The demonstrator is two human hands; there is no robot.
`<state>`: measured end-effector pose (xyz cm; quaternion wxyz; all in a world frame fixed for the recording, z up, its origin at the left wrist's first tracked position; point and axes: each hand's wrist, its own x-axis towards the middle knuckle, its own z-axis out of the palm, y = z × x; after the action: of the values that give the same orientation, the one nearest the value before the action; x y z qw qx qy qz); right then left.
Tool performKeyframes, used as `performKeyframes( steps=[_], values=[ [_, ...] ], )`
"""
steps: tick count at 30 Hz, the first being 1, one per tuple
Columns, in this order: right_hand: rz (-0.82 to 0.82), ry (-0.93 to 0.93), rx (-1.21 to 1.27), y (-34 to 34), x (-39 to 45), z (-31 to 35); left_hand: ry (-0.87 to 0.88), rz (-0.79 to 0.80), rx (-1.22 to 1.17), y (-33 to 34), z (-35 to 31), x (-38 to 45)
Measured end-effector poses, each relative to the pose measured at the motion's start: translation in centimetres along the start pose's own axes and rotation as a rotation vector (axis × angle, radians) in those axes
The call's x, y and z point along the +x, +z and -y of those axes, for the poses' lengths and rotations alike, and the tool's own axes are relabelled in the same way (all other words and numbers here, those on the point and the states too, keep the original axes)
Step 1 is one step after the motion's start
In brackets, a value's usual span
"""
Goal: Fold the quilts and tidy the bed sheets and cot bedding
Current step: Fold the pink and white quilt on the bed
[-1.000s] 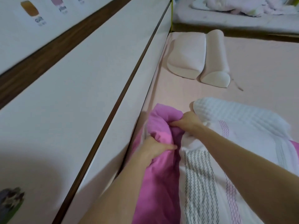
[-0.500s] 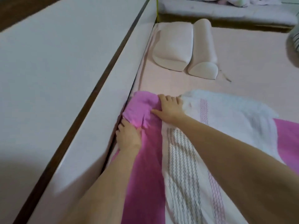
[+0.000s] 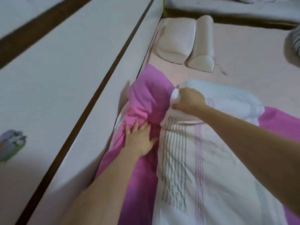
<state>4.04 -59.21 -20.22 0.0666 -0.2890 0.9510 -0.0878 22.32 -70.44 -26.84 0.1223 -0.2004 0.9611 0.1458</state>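
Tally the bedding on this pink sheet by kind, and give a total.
Quilts: 1, the pink and white quilt, held by the left hand and right hand.
Pillows: 2, a flat pillow and a roll pillow, side by side.
Striped item at the right edge: 1, kind unclear.
Total: 4

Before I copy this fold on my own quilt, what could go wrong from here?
1. The right hand pinches only the white corner of the quilt; it may slip free.
2. The left hand presses flat on bunched pink fabric, which could set creases.
3. The pink edge lies against the wall panel and might snag there.
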Motion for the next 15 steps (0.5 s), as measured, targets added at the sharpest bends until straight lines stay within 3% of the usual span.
performKeyframes(
  steps=[1,3,5,7,9,11,13,15],
  values=[
    [-0.013,-0.035,0.030,-1.2,-2.4,0.1,-0.111,-0.101,-0.223,-1.5,-1.0,-0.8],
    [-0.011,-0.131,0.085,-3.3,-7.4,0.7,-0.380,-0.184,-0.969,-5.2,-3.3,-4.2],
    [0.042,-0.253,0.085,-5.1,-12.9,2.0,-0.515,-0.003,-1.616,-8.2,-4.8,-9.4],
    [0.084,-0.375,0.045,-6.9,-18.8,3.8,-0.447,0.136,-1.884,-10.9,-5.6,-15.1],
    [0.089,-0.463,0.031,-7.9,-24.0,6.1,-0.443,0.068,-1.941,-12.7,-6.0,-19.5],
    [0.091,-0.507,0.043,-8.9,-29.2,8.6,-0.607,-0.093,-1.825,-14.2,-6.4,-23.4],
    [0.120,-0.510,0.056,-9.6,-34.3,11.1,-0.777,-0.271,-1.545,-15.1,-6.8,-27.8],
    [0.156,-0.484,0.046,-9.8,-39.0,12.9,-0.810,-0.417,-1.259,-15.0,-7.0,-32.4]
  ],
)
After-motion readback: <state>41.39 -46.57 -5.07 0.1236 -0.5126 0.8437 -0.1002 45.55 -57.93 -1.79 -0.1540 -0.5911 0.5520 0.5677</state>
